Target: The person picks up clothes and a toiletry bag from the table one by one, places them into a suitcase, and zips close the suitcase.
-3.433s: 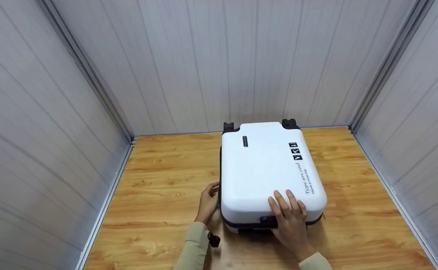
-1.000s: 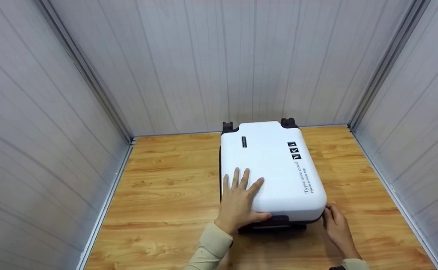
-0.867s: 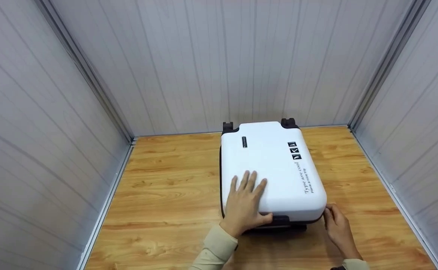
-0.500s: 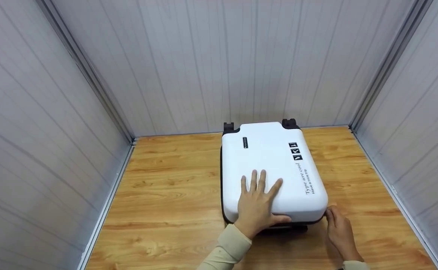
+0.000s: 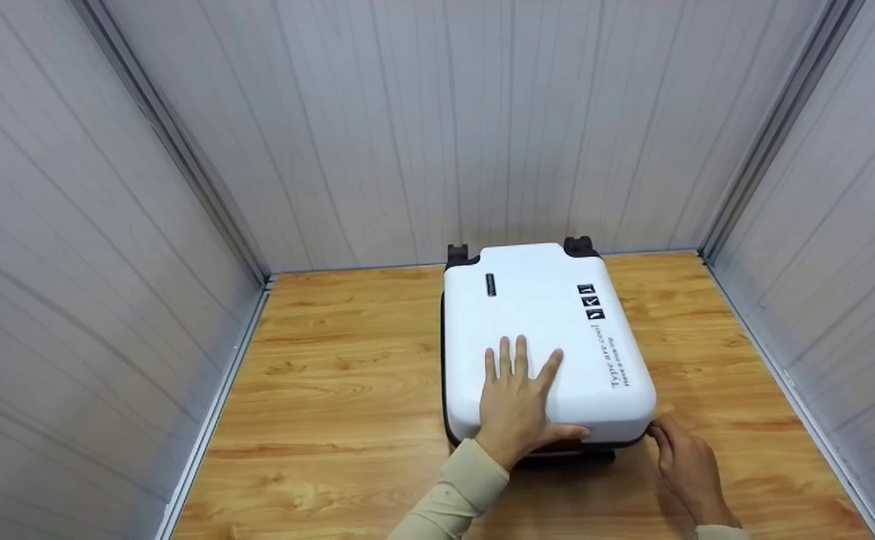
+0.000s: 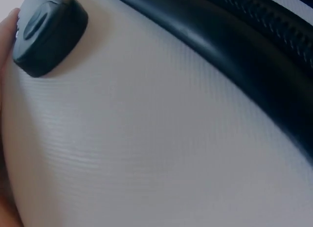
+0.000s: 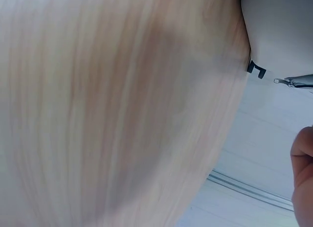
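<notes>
Left hand (image 5: 516,405) lies flat on the suitcase (image 5: 549,330), fingers straight & spread on the lid, thumb out along the near edge; holds nothing, just presses. Right hand (image 5: 684,469) sits on the wood by the case's near right corner, fingers loosely bent toward the corner; can't tell if it pinches anything there. In the right wrist view a small metal zipper pull (image 7: 293,81) sticks out from the case edge, a fingertip (image 7: 304,153) close by, apart from it.

Suitcase: white hard shell, rounded corners, fine ribbed texture up close (image 6: 146,148), lying flat on the wood-grain surface (image 5: 332,375), towards the back wall. Black rubbery band (image 6: 230,56) & zipper run round its side; a black rounded stud (image 6: 46,34) on the shell next to the hand. Two black wheels (image 5: 578,245) at the far end. Dark print along the lid's right side.

Ribbed pale grey panel walls (image 5: 407,112) enclose it on three sides.
</notes>
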